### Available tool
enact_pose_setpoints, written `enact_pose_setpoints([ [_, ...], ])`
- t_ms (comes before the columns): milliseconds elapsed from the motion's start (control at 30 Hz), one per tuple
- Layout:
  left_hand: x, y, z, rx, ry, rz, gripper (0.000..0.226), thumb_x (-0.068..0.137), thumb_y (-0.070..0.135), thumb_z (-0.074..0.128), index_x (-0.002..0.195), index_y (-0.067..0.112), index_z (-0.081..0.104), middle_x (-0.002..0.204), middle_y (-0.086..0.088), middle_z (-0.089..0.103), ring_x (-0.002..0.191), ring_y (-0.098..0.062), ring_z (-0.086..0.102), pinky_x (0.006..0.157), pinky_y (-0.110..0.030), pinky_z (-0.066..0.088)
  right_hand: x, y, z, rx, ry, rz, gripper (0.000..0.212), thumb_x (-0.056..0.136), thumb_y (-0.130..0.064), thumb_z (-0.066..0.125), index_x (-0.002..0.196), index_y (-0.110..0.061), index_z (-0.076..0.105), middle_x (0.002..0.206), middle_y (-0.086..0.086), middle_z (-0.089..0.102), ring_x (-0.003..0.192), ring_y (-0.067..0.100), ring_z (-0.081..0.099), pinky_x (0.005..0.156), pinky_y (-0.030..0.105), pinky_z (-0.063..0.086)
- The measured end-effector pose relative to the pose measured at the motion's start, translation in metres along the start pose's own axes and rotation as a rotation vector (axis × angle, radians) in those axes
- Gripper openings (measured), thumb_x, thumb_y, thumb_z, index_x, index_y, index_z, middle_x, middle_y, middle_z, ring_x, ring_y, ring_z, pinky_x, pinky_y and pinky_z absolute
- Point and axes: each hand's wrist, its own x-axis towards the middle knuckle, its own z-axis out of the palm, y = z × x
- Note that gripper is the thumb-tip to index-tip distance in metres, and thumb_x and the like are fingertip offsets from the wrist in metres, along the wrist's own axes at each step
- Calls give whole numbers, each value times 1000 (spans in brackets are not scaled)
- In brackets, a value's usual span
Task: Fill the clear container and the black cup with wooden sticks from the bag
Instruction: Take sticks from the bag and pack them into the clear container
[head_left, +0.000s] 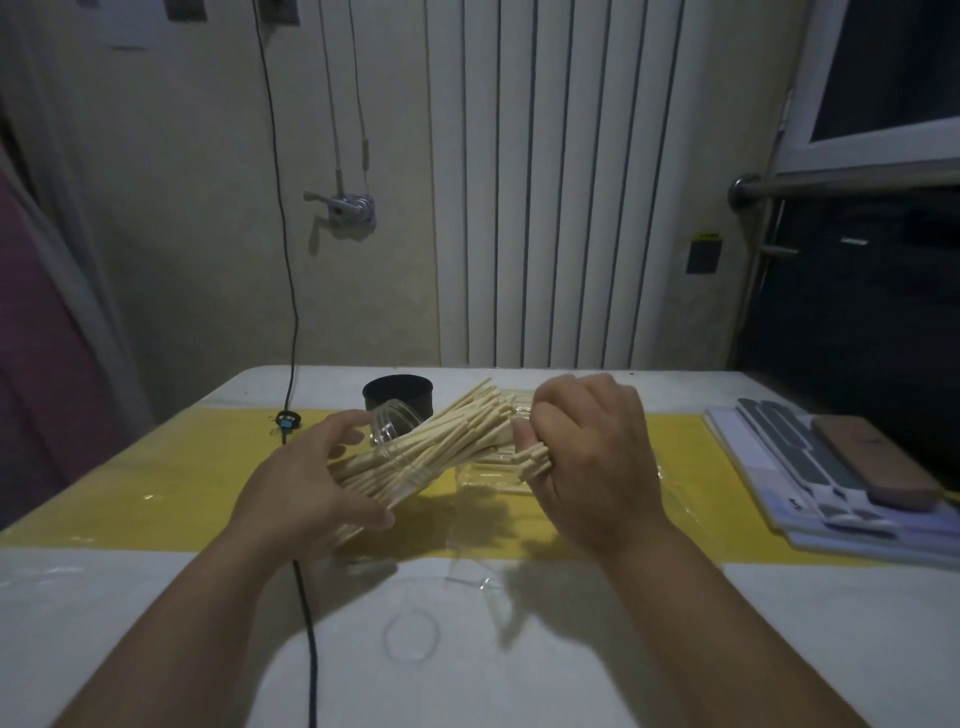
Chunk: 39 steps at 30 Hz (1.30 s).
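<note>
Currently left hand wraps the clear container, tipped sideways so its mouth faces the feed. Sticks sit partly inside. Black cup stands upright just behind. Right hand fists the bundle's near end, aligned lengthwise; bag lies beneath on the surface.

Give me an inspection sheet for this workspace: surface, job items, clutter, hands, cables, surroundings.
Surface: table, white cover with a yellow strip across it.
Job's things: clear container tilted, wooden sticks poking out of it; black cup upright behind it, contents not visible; clear bag with more sticks on the table.
Clutter: stack of sheets at right, brown flat object on top; clear ring near the front.
Hands: left hand grips the container; right hand holds a small bunch of sticks.
Cables: black cable runs from the wall across the table.
Surroundings: ribbed panel behind; window and metal rail at right.
</note>
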Motion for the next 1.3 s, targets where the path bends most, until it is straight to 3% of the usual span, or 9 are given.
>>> enact_pose_setpoints([
  [200,1,-1,0,30,-41,33,97,40,23,97,116,57,49,107,34,53,107,-8,58,83,-35,50,1,-8,-4,161,137,138,52,105,-38,40,76,-4,66,77,10,51,59,24,47,47,31,41],
  [300,1,-2,0,43,-49,39,98,35,30,94,119,55,51,111,30,57,110,-6,58,84,-34,50,1,-12,-7,354,230,270,33,100,-25,56,83,-3,73,82,8,59,72,12,54,62,18,43],
  [400,1,-2,1,58,-47,45,102,32,37,90,125,52,52,115,27,59,112,-6,57,83,-33,48,9,-17,-15,595,263,567,21,96,-18,63,79,-10,73,73,5,67,72,0,62,69,9,42],
  [533,0,0,2,86,-50,47,107,28,44,86,129,50,50,117,27,59,110,-6,58,82,-31,48,14,-30,-18,936,190,922,20,96,-17,61,82,-4,67,55,1,66,51,12,65,54,21,51],
  [900,-2,2,1,152,-50,113,99,36,36,90,123,58,50,102,45,51,97,5,57,72,-23,45,10,-25,-11,853,6,935,20,90,-23,71,71,-16,72,67,-7,71,65,3,66,62,14,47],
  [967,-2,3,1,160,-38,124,93,36,35,90,114,64,48,98,48,50,93,12,54,69,-19,43,10,-26,-9,906,-55,954,9,85,-18,76,78,-17,71,71,-7,72,67,1,66,64,18,49],
  [1033,-2,3,2,171,-35,125,95,37,34,91,118,61,50,98,47,51,93,11,54,69,-18,42,6,-27,-4,980,-175,956,24,82,-18,80,98,-18,62,83,-9,66,72,-3,63,68,22,52],
  [1200,-1,1,1,157,-40,107,103,37,33,92,129,53,51,101,46,49,94,9,54,71,-20,42,4,-26,0,998,-9,1000,27,84,-34,42,95,-17,61,99,-9,63,89,-6,57,76,9,43],
  [1300,-1,1,1,154,-47,110,102,34,37,89,127,55,52,99,46,50,93,11,55,72,-21,43,1,-28,6,859,-132,911,29,88,-29,42,81,-25,70,100,-18,65,100,-3,59,87,28,48],
])
